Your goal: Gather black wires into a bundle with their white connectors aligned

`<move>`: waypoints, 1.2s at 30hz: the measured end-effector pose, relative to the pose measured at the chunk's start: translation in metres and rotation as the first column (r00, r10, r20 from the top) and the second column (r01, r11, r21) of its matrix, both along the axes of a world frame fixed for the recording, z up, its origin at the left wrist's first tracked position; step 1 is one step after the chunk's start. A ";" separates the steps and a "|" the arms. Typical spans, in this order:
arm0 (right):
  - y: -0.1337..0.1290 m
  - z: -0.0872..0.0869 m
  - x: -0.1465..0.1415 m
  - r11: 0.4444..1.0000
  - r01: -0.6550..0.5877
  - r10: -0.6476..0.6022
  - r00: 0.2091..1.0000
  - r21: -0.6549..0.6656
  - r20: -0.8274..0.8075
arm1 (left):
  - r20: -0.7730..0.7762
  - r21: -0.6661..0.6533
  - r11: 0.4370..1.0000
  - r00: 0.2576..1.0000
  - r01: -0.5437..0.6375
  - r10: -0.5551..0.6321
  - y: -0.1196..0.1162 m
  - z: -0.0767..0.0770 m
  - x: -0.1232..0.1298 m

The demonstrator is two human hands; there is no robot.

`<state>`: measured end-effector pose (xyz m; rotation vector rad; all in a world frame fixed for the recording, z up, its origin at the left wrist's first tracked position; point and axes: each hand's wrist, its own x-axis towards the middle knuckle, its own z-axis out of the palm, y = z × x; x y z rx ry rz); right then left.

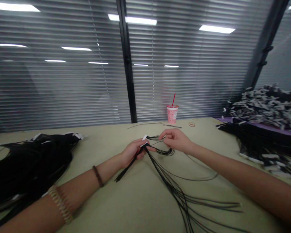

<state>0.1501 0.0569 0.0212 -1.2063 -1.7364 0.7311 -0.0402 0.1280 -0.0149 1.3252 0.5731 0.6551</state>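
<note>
My left hand (134, 151), near the middle of the table, is closed on a bundle of thin black cords (168, 185) with white end pieces (145, 137) beside the fingertips. Some cords fan out toward the lower right, and a short bunch points down and left below the palm. My right hand (176, 139) is a little to the right, thumb and fingers pinched together at cords that run across from the left hand. A loop of cords hangs just under its fingers.
On the pale table (106, 200), black cords are heaped at left (34, 161). At right, more black cords (264, 139) lie beside a white-tipped pile (269, 105). A pink cup (172, 115) with a red straw and red rings (192, 125) are near the blinds.
</note>
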 end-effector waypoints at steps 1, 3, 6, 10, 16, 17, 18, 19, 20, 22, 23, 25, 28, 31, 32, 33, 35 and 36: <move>0.000 0.008 0.003 0.997 -0.032 0.024 0.993 -0.065 -0.119 | -0.004 -0.007 1.000 1.000 0.012 -0.012 0.000 0.000 0.000; -0.001 0.023 0.009 0.985 -0.115 0.062 0.933 -0.130 -0.355 | -0.020 -0.017 1.000 1.000 0.023 -0.023 0.000 0.001 -0.001; -0.006 0.043 0.018 0.966 -0.218 0.090 0.786 -0.138 -0.612 | -0.053 -0.026 1.000 0.999 0.006 -0.008 -0.002 0.005 -0.001; -0.011 0.064 0.031 0.985 -0.171 0.097 0.654 -0.021 -0.750 | -0.115 -0.029 0.999 0.993 -0.018 0.015 -0.007 0.011 -0.001; -0.014 0.081 0.051 0.973 0.051 0.132 0.673 0.224 -0.728 | -0.241 0.017 1.000 0.970 -0.016 0.019 -0.004 0.011 0.001; -0.013 0.081 0.052 0.965 0.083 0.127 0.680 0.249 -0.722 | -0.248 0.021 1.000 0.969 -0.015 0.019 -0.002 0.010 0.002; -0.011 0.080 0.051 0.960 0.112 0.110 0.693 0.257 -0.713 | -0.252 0.022 1.000 0.968 -0.014 0.020 0.000 0.008 0.002; -0.010 0.076 0.048 0.957 0.136 0.084 0.714 0.255 -0.695 | -0.256 0.020 1.000 0.966 -0.015 0.020 0.002 0.007 0.002; -0.007 0.071 0.044 0.957 0.150 0.054 0.748 0.248 -0.662 | -0.261 0.015 1.000 0.965 -0.018 0.021 0.003 0.006 0.002; -0.003 0.054 0.029 0.965 0.146 -0.005 0.839 0.217 -0.545 | -0.275 0.007 1.000 0.961 -0.029 0.029 0.005 0.006 0.002; -0.001 0.043 0.020 0.973 0.124 -0.023 0.889 0.192 -0.457 | -0.290 0.008 0.999 0.956 -0.035 0.036 0.005 0.006 0.002; 0.000 0.018 0.000 0.995 0.077 -0.054 0.953 0.064 -0.299 | -0.325 0.023 0.999 0.944 -0.048 0.053 0.003 0.009 0.003; -0.001 -0.017 -0.024 0.996 -0.023 0.016 0.997 -0.086 -0.082 | -0.358 0.048 0.997 0.931 -0.052 0.066 -0.001 0.013 0.004; -0.002 -0.042 -0.033 1.000 -0.004 0.002 0.987 0.013 0.159 | -0.363 0.053 0.998 0.930 -0.042 0.058 -0.003 0.015 0.004; -0.002 -0.047 -0.033 0.997 0.018 -0.033 0.976 0.071 0.217 | -0.364 0.055 0.998 0.930 -0.041 0.058 -0.003 0.014 0.004; -0.001 -0.050 -0.032 0.993 0.041 -0.069 0.966 0.115 0.251 | -0.365 0.056 0.998 0.929 -0.042 0.060 -0.002 0.014 0.004; 0.000 -0.055 -0.030 0.989 0.082 -0.110 0.961 0.120 0.253 | -0.369 0.056 0.997 0.927 -0.046 0.064 -0.001 0.012 0.004; 0.001 -0.056 -0.029 0.990 0.099 -0.120 0.964 0.100 0.236 | -0.371 0.054 0.997 0.926 -0.048 0.065 0.001 0.011 0.004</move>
